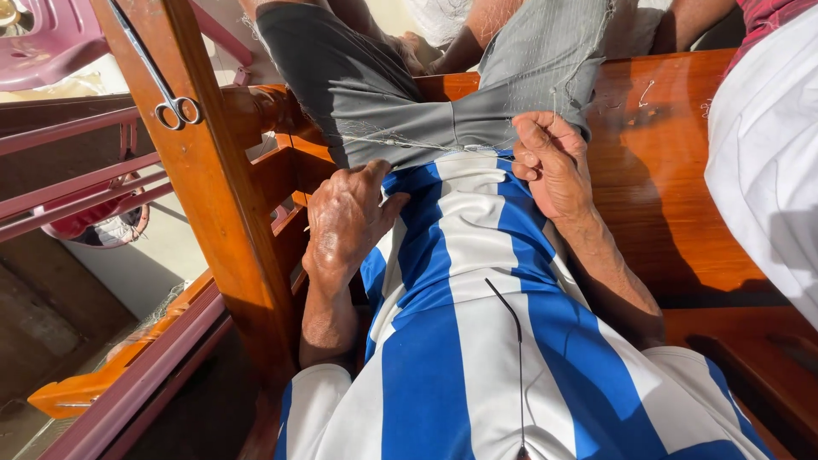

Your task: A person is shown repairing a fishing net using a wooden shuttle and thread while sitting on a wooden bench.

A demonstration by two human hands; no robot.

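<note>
I look down my blue and white striped shirt (460, 341) at my lap, where grey shorts (409, 111) are draped with a fine, pale fishing net (554, 51). My left hand (345, 221) rests knuckles up at the hem of the shirt, fingers curled against the net's edge line (400, 143). My right hand (550, 162) is closed, pinching a thin strand of the net at the waist. I cannot see any tool in either hand.
A slanted varnished wooden post (213, 187) stands at my left with scissors (170, 106) hanging on it. I sit on a wooden bench (665, 170). Another person in white cloth (767, 170) sits at right. A pink plastic chair (51, 43) is at top left.
</note>
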